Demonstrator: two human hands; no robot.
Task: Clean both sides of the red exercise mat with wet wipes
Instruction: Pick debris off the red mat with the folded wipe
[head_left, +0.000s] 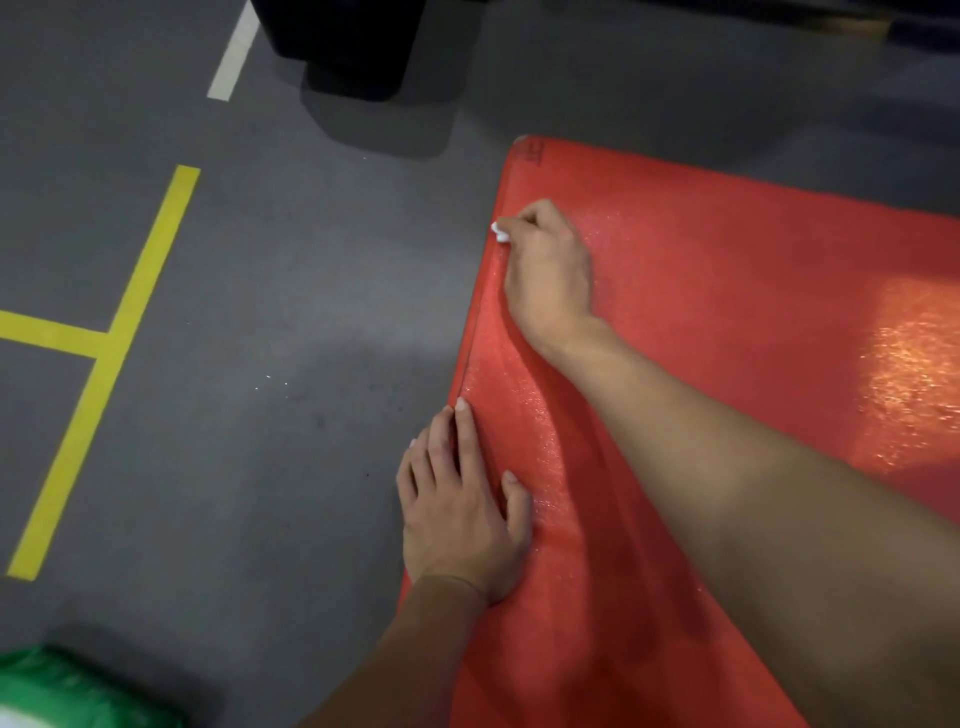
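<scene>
Mat (727, 312) probably runs rightward; right hand (550, 270) pinches wipe (500, 232), left hand (462, 509) flat.

red exercise mat (727, 291): flat on grey floor, glossy wet sheen | wet wipe (500, 232): white, bunched, at mat's left edge

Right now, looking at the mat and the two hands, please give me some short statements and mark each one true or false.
1. The right hand pinches a small white wipe at the edge of the red mat. True.
2. The left hand lies flat, partly on the mat's edge. True.
3. The left hand holds a wipe. False: it holds nothing.
4. The floor markings are blue. False: they are yellow, with one white strip.
5. A green package sits on the mat. False: it is on the grey floor, at the lower left.
</scene>
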